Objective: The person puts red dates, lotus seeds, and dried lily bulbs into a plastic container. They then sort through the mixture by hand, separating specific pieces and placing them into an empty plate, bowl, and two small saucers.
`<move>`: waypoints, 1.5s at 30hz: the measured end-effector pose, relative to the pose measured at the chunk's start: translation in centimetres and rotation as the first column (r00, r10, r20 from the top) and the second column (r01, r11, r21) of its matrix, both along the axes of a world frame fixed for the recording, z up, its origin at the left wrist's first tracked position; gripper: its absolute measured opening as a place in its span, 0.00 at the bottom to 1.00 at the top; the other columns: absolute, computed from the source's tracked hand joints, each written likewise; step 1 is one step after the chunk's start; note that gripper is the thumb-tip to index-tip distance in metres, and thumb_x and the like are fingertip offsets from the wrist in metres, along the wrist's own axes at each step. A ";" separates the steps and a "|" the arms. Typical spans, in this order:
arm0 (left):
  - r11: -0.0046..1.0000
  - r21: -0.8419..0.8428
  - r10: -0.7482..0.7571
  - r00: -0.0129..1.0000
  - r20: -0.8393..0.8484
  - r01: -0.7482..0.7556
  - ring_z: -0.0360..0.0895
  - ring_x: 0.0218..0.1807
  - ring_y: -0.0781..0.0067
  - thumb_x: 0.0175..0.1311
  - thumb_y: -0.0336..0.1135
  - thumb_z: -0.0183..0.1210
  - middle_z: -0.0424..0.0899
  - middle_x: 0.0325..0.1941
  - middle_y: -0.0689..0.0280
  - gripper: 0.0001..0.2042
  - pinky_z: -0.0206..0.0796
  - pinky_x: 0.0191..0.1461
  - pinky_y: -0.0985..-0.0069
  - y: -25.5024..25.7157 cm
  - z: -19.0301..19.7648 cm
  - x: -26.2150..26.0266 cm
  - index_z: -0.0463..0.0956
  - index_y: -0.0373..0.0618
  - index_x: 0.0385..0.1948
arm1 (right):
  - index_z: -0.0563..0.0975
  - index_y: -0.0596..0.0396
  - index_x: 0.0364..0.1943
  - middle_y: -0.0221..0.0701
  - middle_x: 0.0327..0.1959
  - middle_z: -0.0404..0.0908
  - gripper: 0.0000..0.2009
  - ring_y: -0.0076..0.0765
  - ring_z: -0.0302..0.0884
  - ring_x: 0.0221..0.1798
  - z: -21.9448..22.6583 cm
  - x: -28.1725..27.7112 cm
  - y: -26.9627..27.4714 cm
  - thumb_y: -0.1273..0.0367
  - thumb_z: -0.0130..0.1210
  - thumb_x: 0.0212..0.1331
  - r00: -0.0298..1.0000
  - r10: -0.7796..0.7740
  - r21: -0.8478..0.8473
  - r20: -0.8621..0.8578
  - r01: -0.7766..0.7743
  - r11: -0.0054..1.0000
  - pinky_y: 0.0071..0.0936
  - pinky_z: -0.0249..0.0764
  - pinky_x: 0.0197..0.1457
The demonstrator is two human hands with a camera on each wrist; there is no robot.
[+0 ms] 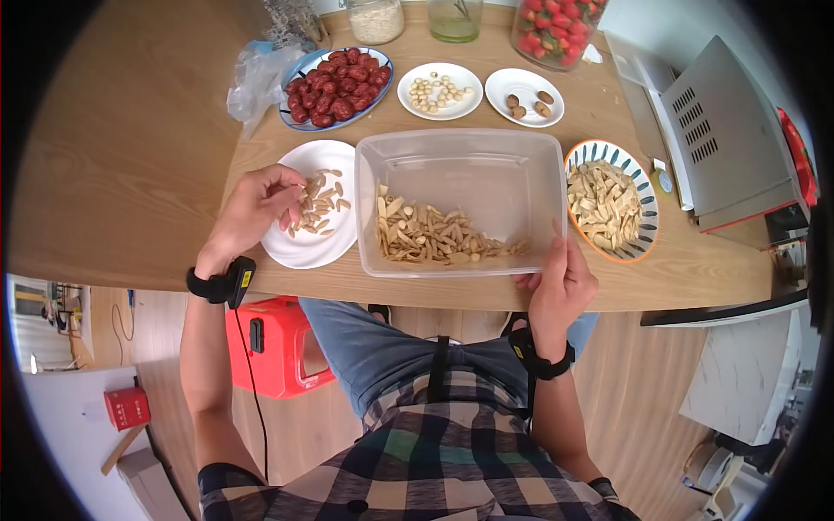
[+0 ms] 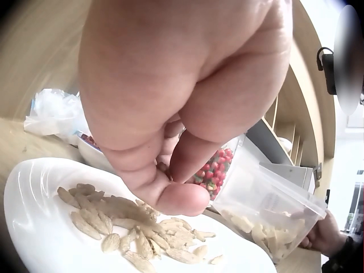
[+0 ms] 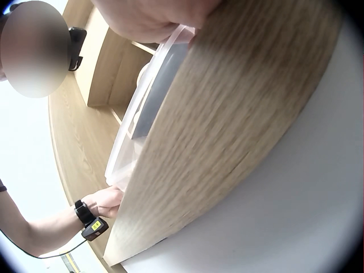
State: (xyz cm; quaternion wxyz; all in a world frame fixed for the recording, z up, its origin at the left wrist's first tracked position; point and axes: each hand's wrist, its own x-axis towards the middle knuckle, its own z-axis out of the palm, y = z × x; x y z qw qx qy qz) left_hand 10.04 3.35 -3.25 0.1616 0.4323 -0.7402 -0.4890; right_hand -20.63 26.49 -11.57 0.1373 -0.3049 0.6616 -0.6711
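Note:
My left hand [image 1: 258, 207] is over the white plate [image 1: 280, 247], thumb and fingertips brought together around a small tan dried slice, mostly hidden by the fingers. Below them on the plate lie several more oval tan dried slices [image 2: 91, 222]. The clear plastic container [image 1: 460, 156] stands tilted at the table's front edge, its opening facing me. Tan dried pieces [image 1: 434, 233] are heaped along its lower side. At its lower right corner my right hand [image 1: 563, 282] grips the rim and wall, thumb on the near face; some fingers are hidden underneath.
Behind the container are a plate of red dates [image 1: 339, 87], a saucer of pale round seeds [image 1: 439, 91] and a saucer of brown nuts [image 1: 526, 104]. A patterned bowl [image 1: 647, 200] of dried strips sits right. Jars line the back, one holding red fruit [image 1: 556, 30].

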 end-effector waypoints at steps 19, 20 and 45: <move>0.979 -0.125 0.174 0.980 0.102 -0.160 0.79 0.21 0.80 0.74 0.29 0.53 0.84 0.31 0.61 0.09 0.62 0.18 0.82 0.6 1.0 -0.9 0.78 0.31 0.43 | 0.80 0.67 0.56 0.25 0.15 0.76 0.15 0.16 0.75 0.16 0.0 0.0 0.0 0.71 0.51 0.74 1.000 0.002 0.006 -0.026 -0.002 1.000 0.19 0.70 0.19; 0.977 -0.152 0.170 0.978 0.123 -0.151 0.79 0.20 0.79 0.75 0.29 0.52 0.85 0.32 0.60 0.09 0.61 0.17 0.82 0.6 1.0 -1.0 0.76 0.31 0.43 | 0.80 0.67 0.56 0.25 0.15 0.76 0.14 0.16 0.75 0.16 0.0 0.0 0.0 0.71 0.51 0.74 1.000 0.002 0.007 -0.023 -0.002 1.000 0.19 0.70 0.20; 0.897 -0.276 0.320 0.938 -0.131 -0.344 0.78 0.20 0.80 0.70 0.26 0.56 0.86 0.32 0.59 0.06 0.60 0.20 0.83 1.7 4.4 -2.9 0.80 0.31 0.39 | 0.82 0.63 0.53 0.28 0.13 0.77 0.13 0.21 0.78 0.16 -0.1 0.0 0.3 0.73 0.54 0.69 0.998 -0.056 0.045 -0.020 0.057 0.997 0.23 0.73 0.21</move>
